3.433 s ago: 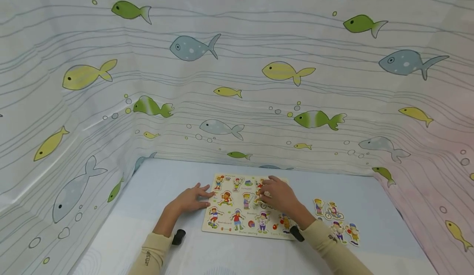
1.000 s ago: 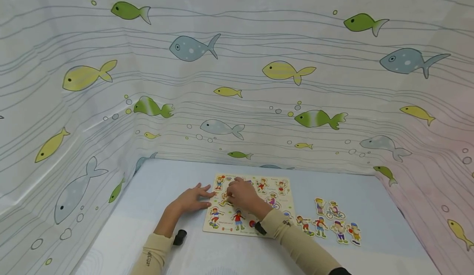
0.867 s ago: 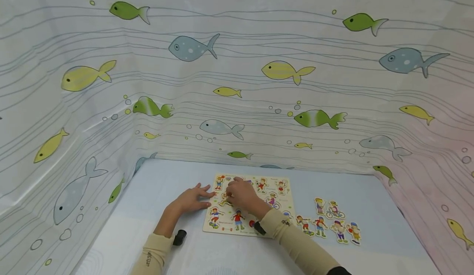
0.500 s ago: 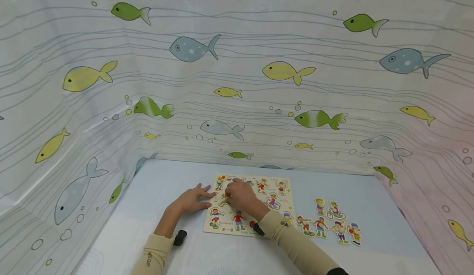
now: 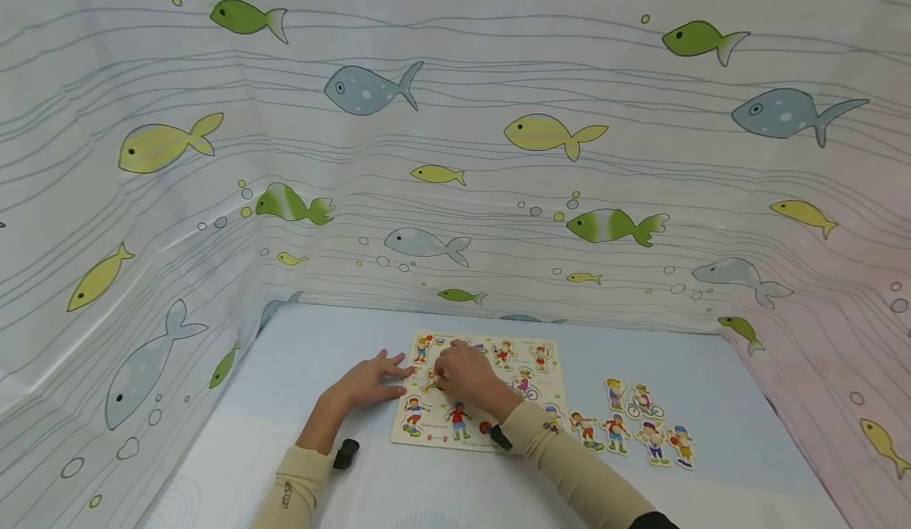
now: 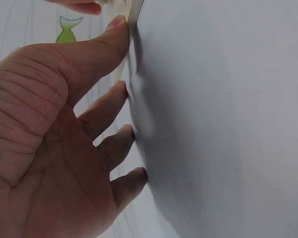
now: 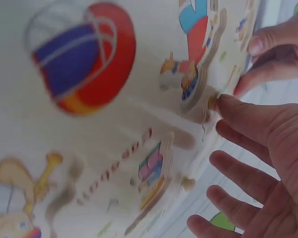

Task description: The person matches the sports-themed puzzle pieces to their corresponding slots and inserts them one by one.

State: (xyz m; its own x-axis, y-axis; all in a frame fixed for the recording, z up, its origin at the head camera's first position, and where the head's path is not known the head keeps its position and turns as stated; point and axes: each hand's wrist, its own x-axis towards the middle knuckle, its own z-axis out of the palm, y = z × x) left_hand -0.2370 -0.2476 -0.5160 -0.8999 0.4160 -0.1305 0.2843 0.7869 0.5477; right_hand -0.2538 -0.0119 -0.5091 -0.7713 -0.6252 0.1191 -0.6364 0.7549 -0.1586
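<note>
A cream wooden puzzle board [image 5: 427, 436] printed with sporty children lies flat on the table. My left hand [image 5: 372, 380] spreads at the board's left edge; in the left wrist view its thumb [image 6: 107, 47] touches that edge and its other fingertips rest on the table. Over the board's upper left part, my right hand [image 5: 466, 375] pinches a child-shaped puzzle piece [image 5: 429, 384], mostly hidden beneath the fingers. The right wrist view has thumb and forefinger together at a small wooden knob [image 7: 213, 101], the remaining fingers held apart.
Several loose child-shaped pieces [image 5: 651, 442] lie on the table right of the board, the nearest ones close to its lower right corner. Fish-patterned sheeting [image 5: 455, 221] walls the table at back and sides. The right sleeve [image 5: 569, 466] covers the board's lower right part.
Since the oldest frame my right hand has moved left across the board, from its upper right part to the upper left. During the last second both hands have stayed almost still.
</note>
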